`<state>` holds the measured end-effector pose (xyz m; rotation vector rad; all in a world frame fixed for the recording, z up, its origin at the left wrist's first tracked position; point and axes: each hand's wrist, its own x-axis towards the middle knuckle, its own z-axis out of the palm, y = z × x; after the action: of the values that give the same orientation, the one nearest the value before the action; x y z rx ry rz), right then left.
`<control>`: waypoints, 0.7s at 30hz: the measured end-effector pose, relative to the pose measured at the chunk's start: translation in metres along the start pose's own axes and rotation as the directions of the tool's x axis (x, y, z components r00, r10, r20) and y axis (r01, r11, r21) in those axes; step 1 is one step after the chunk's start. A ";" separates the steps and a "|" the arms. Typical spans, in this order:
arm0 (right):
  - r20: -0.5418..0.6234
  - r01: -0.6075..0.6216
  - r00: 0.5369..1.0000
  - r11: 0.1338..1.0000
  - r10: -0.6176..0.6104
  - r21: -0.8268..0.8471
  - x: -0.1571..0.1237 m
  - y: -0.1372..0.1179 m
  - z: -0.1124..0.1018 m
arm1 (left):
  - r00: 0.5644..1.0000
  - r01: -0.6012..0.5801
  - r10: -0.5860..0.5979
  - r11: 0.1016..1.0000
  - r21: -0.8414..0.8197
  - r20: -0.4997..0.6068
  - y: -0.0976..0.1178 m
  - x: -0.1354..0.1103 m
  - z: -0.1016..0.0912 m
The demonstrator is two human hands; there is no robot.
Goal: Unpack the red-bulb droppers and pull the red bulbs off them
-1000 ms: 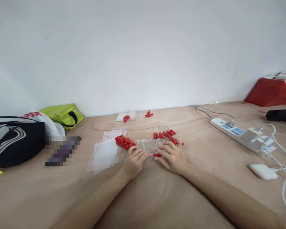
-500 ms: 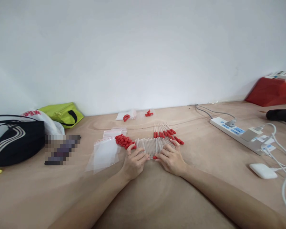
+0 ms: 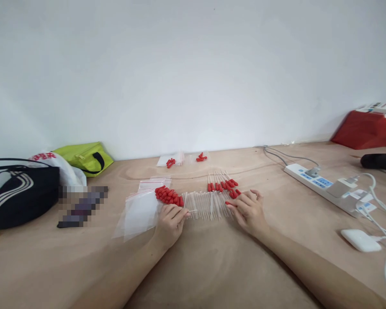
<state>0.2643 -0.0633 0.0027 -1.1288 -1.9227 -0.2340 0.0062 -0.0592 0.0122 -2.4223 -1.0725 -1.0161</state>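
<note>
Between my hands lies a row of clear glass dropper tubes side by side on the table. My left hand is closed in a pinch at the row's left end, on a thin glass tube that points right. Just behind it is a heap of red rubber bulbs. My right hand is closed, with a red bulb at its fingertips by the row's right end. Beyond the row, several droppers with red bulbs fitted lie with their tubes pointing to the wall.
Clear zip bags lie left of the bulbs. Two small bags with red bulbs are near the wall. A power strip and white cables are at right, bags and a pixelated dark object at left.
My hands have moved apart: the left a little to the left with a tube, the right to the right with a red bulb. Earlier they were close together, with a red bulb between them.
</note>
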 end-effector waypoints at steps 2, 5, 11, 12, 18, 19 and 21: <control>-0.030 -0.073 0.997 0.989 0.078 0.129 0.003 0.009 0.001 | 1.000 0.021 -0.020 1.000 -0.017 0.009 -0.003 0.001 0.002; -0.027 -0.128 0.990 0.958 0.139 0.255 0.007 0.020 0.006 | 0.996 0.085 -0.086 0.996 0.016 0.031 -0.004 0.009 0.009; 0.001 -0.250 0.968 0.961 0.251 0.116 0.008 0.036 0.005 | 0.981 0.130 -0.144 0.986 0.106 0.128 -0.005 0.027 0.023; 0.000 -0.266 0.964 0.962 0.267 0.066 0.007 0.038 0.004 | 0.981 0.118 -0.133 0.987 0.111 0.138 -0.006 0.028 0.024; 0.032 -0.190 0.980 0.975 0.195 -0.119 0.008 0.034 0.003 | 0.993 -0.001 -0.021 0.983 0.186 0.117 -0.008 0.022 0.024; 0.045 -0.168 0.984 0.978 0.175 -0.127 0.008 0.033 0.004 | 0.994 -0.019 -0.001 0.982 0.188 0.111 -0.008 0.020 0.023; 0.066 -0.138 0.987 0.980 0.148 -0.141 0.009 0.031 0.006 | 0.996 -0.036 0.021 0.985 0.171 0.091 -0.008 0.017 0.023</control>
<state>0.2833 -0.0363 -0.0020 -1.3791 -1.9050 -0.2488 0.0191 -0.0327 0.0083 -2.3541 -1.1027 -0.7789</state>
